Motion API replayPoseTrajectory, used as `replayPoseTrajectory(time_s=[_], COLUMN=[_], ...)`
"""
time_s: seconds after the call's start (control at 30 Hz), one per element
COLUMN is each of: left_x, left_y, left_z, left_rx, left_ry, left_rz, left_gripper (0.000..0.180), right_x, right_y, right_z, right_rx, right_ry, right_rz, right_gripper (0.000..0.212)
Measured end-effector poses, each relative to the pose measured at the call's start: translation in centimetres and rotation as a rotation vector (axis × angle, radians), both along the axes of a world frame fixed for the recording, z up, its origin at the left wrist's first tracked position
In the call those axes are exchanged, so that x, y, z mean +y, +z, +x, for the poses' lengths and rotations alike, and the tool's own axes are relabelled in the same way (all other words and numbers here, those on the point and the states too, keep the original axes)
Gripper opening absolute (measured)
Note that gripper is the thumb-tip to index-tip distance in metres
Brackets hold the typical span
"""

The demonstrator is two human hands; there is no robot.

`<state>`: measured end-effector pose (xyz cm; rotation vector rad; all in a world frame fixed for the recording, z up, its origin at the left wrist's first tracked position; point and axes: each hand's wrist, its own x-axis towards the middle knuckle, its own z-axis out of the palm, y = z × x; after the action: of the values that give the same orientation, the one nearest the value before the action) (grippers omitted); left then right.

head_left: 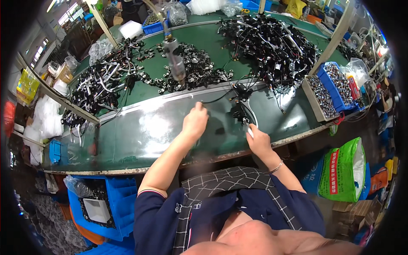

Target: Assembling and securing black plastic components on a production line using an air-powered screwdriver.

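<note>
At three o'clock from the left hand (195, 122) I see the brake lever (251, 109), long axis toward eleven; the nearer right hand (260, 142) grips its lower end. The left hand, narrow, seems to pinch one end of the black cable (216, 100).

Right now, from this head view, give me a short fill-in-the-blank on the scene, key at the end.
1. The right hand holds a lever, which lies to the ____ of the left hand.
2. The colour of the tabletop is ____.
3. Below the table's left part, a white box lies in a crate coloured ____.

Missing words: right; green; blue.
</note>
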<state>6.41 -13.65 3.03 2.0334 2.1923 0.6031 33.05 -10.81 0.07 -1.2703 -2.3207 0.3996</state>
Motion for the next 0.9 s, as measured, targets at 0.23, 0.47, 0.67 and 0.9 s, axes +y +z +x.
replayPoseTrajectory(time_s=[0.23, 0.47, 0.67, 0.9], left_x=[-3.9, -2.6, -1.3, -0.9], left_y=[-2.7, 0.4, 0.9, 1.4], left_z=[-6.2, 0.2, 2.8, -2.6], left_rx=[-0.748, -0.012, 0.320, -0.230], left_ry=[0.333, -0.151, -0.096, -0.034], left_rz=[0.243, 0.023, 0.103, 0.106], left_gripper=[0.010, 0.038, 0.050, 0.022], right_x=[-1.4, -1.6, 0.2, -0.5], right_y=[0.0, 1.0, 0.4, -0.2], right_z=[-6.1, -7.9, -6.3, -5.6], right_rx=[0.218, -0.107, -0.024, -0.058], right_ry=[0.136, 0.157, 0.082, 0.106], right_rz=[-0.087, -0.097, -0.138, -0.126], right_gripper=[0.036, 0.035, 0.023, 0.025])
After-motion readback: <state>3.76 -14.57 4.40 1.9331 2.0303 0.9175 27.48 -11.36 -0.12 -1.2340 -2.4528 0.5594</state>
